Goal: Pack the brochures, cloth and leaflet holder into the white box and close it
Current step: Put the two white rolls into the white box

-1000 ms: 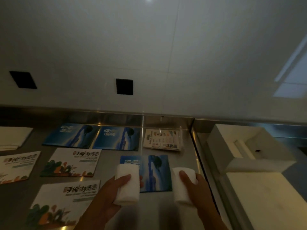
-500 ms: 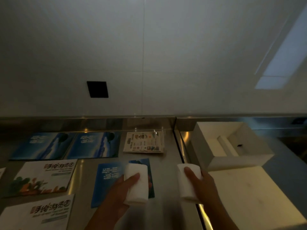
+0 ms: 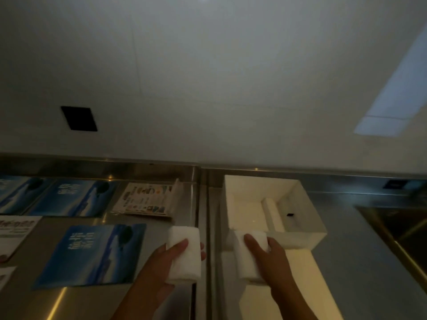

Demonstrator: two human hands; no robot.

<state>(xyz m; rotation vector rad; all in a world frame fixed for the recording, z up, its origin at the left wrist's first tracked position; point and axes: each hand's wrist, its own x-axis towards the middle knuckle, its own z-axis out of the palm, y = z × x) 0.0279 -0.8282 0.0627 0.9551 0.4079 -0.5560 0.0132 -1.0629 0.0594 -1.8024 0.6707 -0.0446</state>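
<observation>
My left hand (image 3: 166,262) grips a rolled white cloth (image 3: 184,262) above the steel counter's seam. A second rolled white cloth (image 3: 248,264) is in my right hand (image 3: 270,257), held over the white lid (image 3: 298,285) just in front of the open white box (image 3: 233,204). A white bar lies inside the box. Blue brochures (image 3: 92,255) lie flat on the counter to the left, with two more (image 3: 69,197) at the back. The clear leaflet holder (image 3: 147,199) with colourful leaflets lies near the back wall.
White brochures (image 3: 13,229) with dark lettering lie at the far left edge. The steel counter (image 3: 369,250) runs to the right of the box, with a dark sink basin (image 3: 402,229) at the far right. A white wall rises behind.
Both hands have carried their cloths to the right; the right one now sits over the lid by the box's front wall. The view has swung right, pushing the brochures leftward.
</observation>
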